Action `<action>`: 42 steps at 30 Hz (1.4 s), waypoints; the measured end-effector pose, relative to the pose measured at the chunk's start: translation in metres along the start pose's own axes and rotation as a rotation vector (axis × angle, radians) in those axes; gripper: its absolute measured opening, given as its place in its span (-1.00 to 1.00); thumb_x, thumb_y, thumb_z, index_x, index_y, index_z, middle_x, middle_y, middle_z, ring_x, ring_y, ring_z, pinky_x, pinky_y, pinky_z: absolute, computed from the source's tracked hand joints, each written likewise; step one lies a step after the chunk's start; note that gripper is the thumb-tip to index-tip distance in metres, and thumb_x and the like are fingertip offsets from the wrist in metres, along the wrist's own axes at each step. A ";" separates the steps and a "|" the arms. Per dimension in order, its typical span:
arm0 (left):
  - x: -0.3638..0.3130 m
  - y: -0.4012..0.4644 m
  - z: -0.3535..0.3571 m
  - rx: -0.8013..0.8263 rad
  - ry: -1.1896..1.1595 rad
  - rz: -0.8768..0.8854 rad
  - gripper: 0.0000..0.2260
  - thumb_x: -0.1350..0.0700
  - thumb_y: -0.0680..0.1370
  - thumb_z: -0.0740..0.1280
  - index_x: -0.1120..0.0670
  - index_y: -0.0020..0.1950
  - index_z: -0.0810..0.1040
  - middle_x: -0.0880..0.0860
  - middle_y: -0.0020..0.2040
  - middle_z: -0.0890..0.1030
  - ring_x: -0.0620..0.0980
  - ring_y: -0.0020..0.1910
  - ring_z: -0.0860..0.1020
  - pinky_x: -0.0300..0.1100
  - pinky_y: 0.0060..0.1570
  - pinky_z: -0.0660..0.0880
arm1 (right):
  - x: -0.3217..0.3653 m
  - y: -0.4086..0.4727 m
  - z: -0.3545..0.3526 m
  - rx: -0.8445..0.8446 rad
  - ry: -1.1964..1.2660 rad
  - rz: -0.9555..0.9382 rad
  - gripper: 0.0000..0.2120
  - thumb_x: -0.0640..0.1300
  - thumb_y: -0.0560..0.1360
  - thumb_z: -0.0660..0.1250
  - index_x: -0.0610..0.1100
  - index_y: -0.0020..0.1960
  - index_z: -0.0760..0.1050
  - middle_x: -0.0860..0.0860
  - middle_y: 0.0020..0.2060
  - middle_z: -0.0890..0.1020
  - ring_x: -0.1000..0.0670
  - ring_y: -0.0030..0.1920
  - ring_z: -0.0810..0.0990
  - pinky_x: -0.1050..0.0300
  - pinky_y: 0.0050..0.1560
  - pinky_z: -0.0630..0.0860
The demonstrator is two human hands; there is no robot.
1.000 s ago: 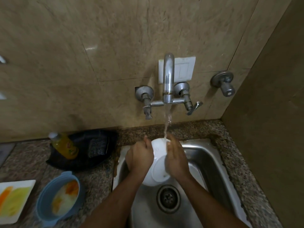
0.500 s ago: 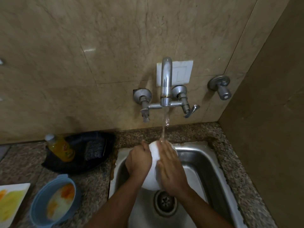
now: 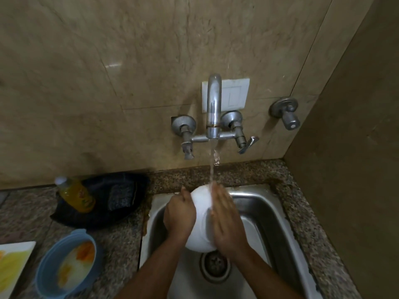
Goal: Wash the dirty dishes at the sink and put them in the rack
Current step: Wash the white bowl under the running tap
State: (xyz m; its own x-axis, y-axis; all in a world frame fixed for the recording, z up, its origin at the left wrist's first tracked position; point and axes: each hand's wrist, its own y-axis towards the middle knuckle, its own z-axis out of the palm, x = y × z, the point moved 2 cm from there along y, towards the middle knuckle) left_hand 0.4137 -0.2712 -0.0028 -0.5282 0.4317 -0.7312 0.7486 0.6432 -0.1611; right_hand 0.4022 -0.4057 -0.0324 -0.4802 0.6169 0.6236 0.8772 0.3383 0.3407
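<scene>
Lower centre of frame: left hand is gripping the left side of a white round ceramic bowl, fingers curled around its rim. Right hand is lying flat against the bowl's right side, fingers stretched out and pressed together, slightly blurred. Bowl is being held tilted on edge over the stainless steel sink, above the round drain. Water is running from the chrome wall tap at centre, hitting the bowl's top edge. Lower left on the speckled granite counter: a blue plastic bowl with orange food residue, a white plate smeared yellow. Mid left: a yellow dish soap bottle is resting on a dark cloth.
</scene>
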 end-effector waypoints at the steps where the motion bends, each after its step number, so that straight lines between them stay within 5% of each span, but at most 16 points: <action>1: 0.001 -0.002 -0.002 -0.009 -0.009 0.002 -0.52 -0.05 0.68 0.05 0.21 -0.06 0.66 0.19 -0.06 0.68 0.19 -0.03 0.61 -0.15 -0.12 0.40 | -0.003 0.003 -0.001 -0.040 0.016 0.097 -0.45 0.01 0.64 -0.01 -0.14 0.58 0.08 0.04 0.58 0.08 0.07 0.57 0.02 -0.05 0.53 0.07; 5: 0.008 0.001 -0.004 -0.038 -0.103 -0.063 -0.53 -0.06 0.68 0.07 0.20 -0.07 0.66 0.21 -0.06 0.67 0.13 -0.12 0.54 -0.14 -0.09 0.39 | 0.002 0.001 0.002 0.035 -0.034 -0.027 -0.45 0.04 0.65 -0.06 -0.11 0.59 0.04 -0.02 0.58 0.11 0.04 0.58 0.02 0.08 0.56 -0.03; 8: 0.017 0.003 -0.005 -0.066 -0.198 -0.104 -0.58 -0.03 0.67 0.10 0.21 0.04 0.66 0.21 0.01 0.66 0.17 -0.02 0.55 -0.10 0.01 0.40 | -0.012 -0.001 0.001 -0.038 0.109 0.212 -0.45 0.14 0.62 -0.05 0.07 0.58 -0.07 0.10 0.57 0.04 0.10 0.57 0.00 0.17 0.54 -0.04; 11: 0.027 0.003 -0.007 -0.101 -0.343 -0.222 -0.62 -0.01 0.66 0.14 0.23 0.14 0.62 0.22 0.13 0.62 0.22 0.11 0.54 -0.03 0.18 0.41 | -0.010 -0.002 0.004 -0.031 0.015 0.086 -0.44 0.12 0.63 -0.04 -0.03 0.59 0.02 0.04 0.57 0.09 0.09 0.57 0.01 0.18 0.54 -0.05; 14: 0.033 0.004 -0.006 -0.084 -0.421 -0.312 -0.65 -0.03 0.64 0.18 0.22 0.17 0.58 0.17 0.12 0.58 0.23 0.14 0.52 0.09 0.28 0.41 | -0.021 0.003 0.004 -0.011 0.337 0.416 -0.53 0.31 0.54 -0.01 0.35 0.44 0.23 0.02 0.41 0.45 0.00 0.38 0.42 -0.04 0.42 0.34; 17: 0.032 0.008 -0.007 -0.044 -0.485 -0.308 -0.68 0.02 0.64 0.20 0.24 0.14 0.58 0.22 0.15 0.60 0.24 0.12 0.52 0.08 0.27 0.43 | -0.021 0.014 0.004 -0.193 0.753 0.794 -0.63 0.26 0.58 0.09 0.06 0.09 0.54 0.00 -0.02 0.64 -0.05 0.05 0.59 0.00 0.08 0.54; 19: 0.031 0.011 -0.011 -0.043 -0.437 -0.229 -0.68 0.02 0.65 0.19 0.24 0.11 0.60 0.22 0.11 0.62 0.19 0.07 0.54 0.00 0.19 0.45 | -0.013 0.023 -0.003 -0.243 0.685 0.835 -0.67 0.04 0.67 0.09 -0.10 -0.04 0.55 0.00 -0.18 0.61 0.00 -0.12 0.57 0.20 -0.15 0.47; 25: -0.010 0.013 -0.020 0.116 0.046 0.258 -0.51 -0.20 0.65 0.04 0.08 0.09 0.65 0.11 0.03 0.68 0.14 0.05 0.60 -0.12 0.00 0.43 | -0.012 0.058 -0.016 -0.078 0.219 0.677 -0.64 0.00 0.65 0.09 -0.13 -0.21 0.49 -0.05 -0.30 0.57 -0.07 -0.22 0.55 -0.01 -0.15 0.48; 28: -0.019 0.018 -0.021 0.036 0.041 0.218 -0.47 -0.15 0.66 0.06 0.18 -0.17 0.65 0.18 -0.14 0.68 0.19 -0.09 0.61 -0.08 -0.11 0.49 | -0.005 0.066 -0.020 -0.087 0.173 0.553 -0.65 0.01 0.65 0.04 -0.07 -0.18 0.48 -0.02 -0.27 0.57 -0.06 -0.20 0.56 -0.08 -0.09 0.54; 30: -0.021 0.018 -0.021 -0.058 0.034 0.154 -0.49 -0.09 0.66 0.07 0.22 -0.14 0.65 0.21 -0.12 0.68 0.21 -0.08 0.61 -0.07 -0.09 0.48 | 0.011 0.058 -0.017 -0.092 0.038 0.307 -0.67 0.01 0.65 0.00 -0.06 0.08 0.52 -0.03 0.02 0.61 -0.08 0.08 0.56 -0.08 0.13 0.50; 33: -0.015 0.016 -0.020 -0.091 0.008 0.086 -0.52 -0.04 0.67 0.06 0.24 -0.05 0.66 0.23 -0.06 0.67 0.19 -0.04 0.61 -0.11 -0.09 0.43 | 0.023 0.030 -0.006 0.071 -0.168 -0.031 -0.45 0.04 0.64 -0.02 -0.10 0.59 0.07 -0.05 0.58 0.12 -0.03 0.58 0.04 -0.04 0.55 0.01; 35: -0.011 0.012 -0.017 -0.092 0.019 0.078 -0.51 -0.03 0.68 0.05 0.24 -0.05 0.66 0.22 -0.07 0.67 0.17 -0.06 0.60 -0.16 -0.14 0.37 | 0.014 0.017 -0.004 0.104 -0.161 -0.029 -0.41 0.06 0.64 -0.03 -0.07 0.61 -0.09 0.01 0.60 -0.04 0.03 0.58 -0.12 -0.02 0.56 -0.05; 38: -0.007 0.008 -0.010 -0.095 0.027 0.054 -0.49 -0.03 0.68 0.04 0.26 -0.06 0.66 0.24 -0.07 0.68 0.21 -0.04 0.61 -0.14 -0.14 0.39 | 0.014 0.014 0.001 0.037 -0.091 0.104 -0.41 0.04 0.63 -0.03 -0.13 0.61 -0.04 -0.02 0.60 -0.02 0.01 0.59 -0.09 -0.11 0.55 0.03; 42: -0.010 0.008 -0.007 -0.053 0.019 0.036 -0.49 -0.03 0.69 0.03 0.27 -0.05 0.65 0.25 -0.05 0.67 0.22 -0.01 0.60 -0.14 -0.13 0.35 | 0.023 0.006 0.005 0.149 -0.159 -0.180 -0.42 -0.04 0.63 0.00 -0.19 0.59 0.00 -0.06 0.59 0.02 0.00 0.59 -0.04 -0.14 0.53 0.05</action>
State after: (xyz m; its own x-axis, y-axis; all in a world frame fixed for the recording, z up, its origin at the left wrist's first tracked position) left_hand 0.4224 -0.2659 0.0073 -0.5091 0.4670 -0.7230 0.7455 0.6591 -0.0992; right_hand 0.3965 -0.3854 -0.0194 -0.6323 0.6374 0.4403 0.7739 0.5456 0.3216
